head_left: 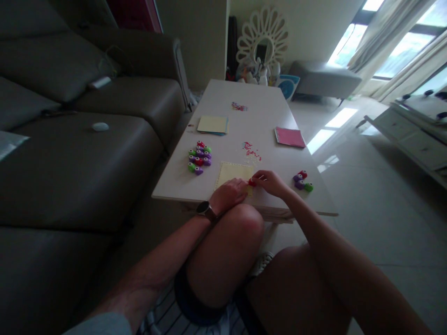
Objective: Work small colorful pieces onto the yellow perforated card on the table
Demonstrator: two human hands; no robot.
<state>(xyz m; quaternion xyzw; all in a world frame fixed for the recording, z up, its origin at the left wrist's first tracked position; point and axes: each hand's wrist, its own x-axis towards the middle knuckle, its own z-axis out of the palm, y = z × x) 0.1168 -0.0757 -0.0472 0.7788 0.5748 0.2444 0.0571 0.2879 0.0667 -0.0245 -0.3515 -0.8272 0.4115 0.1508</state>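
Observation:
A pale yellow paper sheet (233, 173) lies near the front edge of a white low table (265, 111). My left hand (229, 194), with a watch on the wrist, rests flat on the sheet's near edge. My right hand (270, 181) pinches a small red craft punch (252, 182) at the sheet's near right corner. Several green, purple and red punches (199, 157) sit clustered left of the sheet. Three more punches (302, 181) lie to the right of my right hand. Red paper bits (252, 150) are scattered just beyond the sheet.
A yellow paper stack (213, 124) and a pink stack (290, 137) lie further back, with more coloured bits (239, 107) beyond. A dark sofa (70, 153) runs along the left. My bare knees are under the table's front edge. A tiled floor is on the right.

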